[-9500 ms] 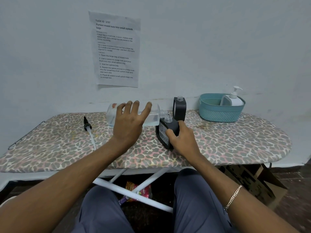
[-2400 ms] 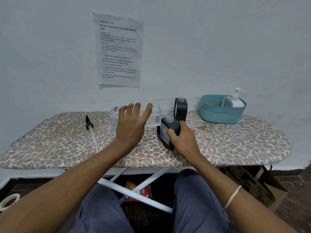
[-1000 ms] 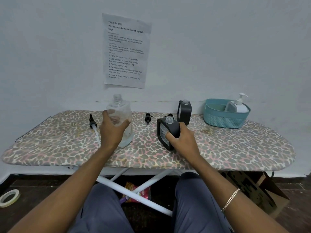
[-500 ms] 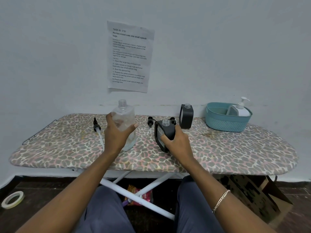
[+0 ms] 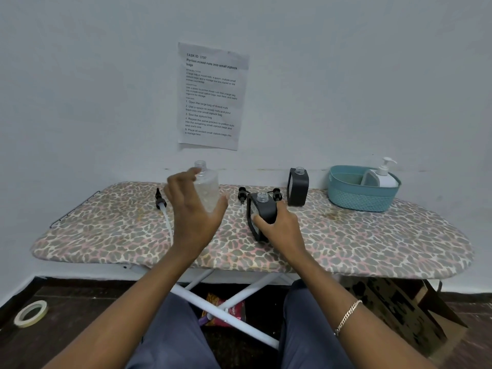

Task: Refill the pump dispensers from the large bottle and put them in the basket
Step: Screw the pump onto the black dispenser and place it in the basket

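Observation:
The large clear bottle [image 5: 207, 190] stands upright and uncapped on the leopard-print ironing board [image 5: 372, 243]. My left hand [image 5: 194, 211] hovers in front of it with fingers spread, holding nothing. My right hand [image 5: 279, 227] grips a black dispenser [image 5: 262, 209] with an open neck, tilted a little. A second open black dispenser [image 5: 298, 187] stands behind it. Two black pump heads [image 5: 241, 194] [image 5: 277, 194] lie between the bottles. A white pump dispenser [image 5: 382, 175] sits in the teal basket [image 5: 356, 199] at the far right.
A black pump with a long white tube [image 5: 166, 219] lies on the board left of my left hand. A printed sheet [image 5: 211, 97] hangs on the wall. On the floor are a tape roll [image 5: 30, 314], a cardboard box [image 5: 399, 304] and a snack packet [image 5: 225, 310].
The clear bottle went from lying tipped over the black dispenser to standing upright on the board. My left hand has opened and come off it. My right hand still holds the dispenser.

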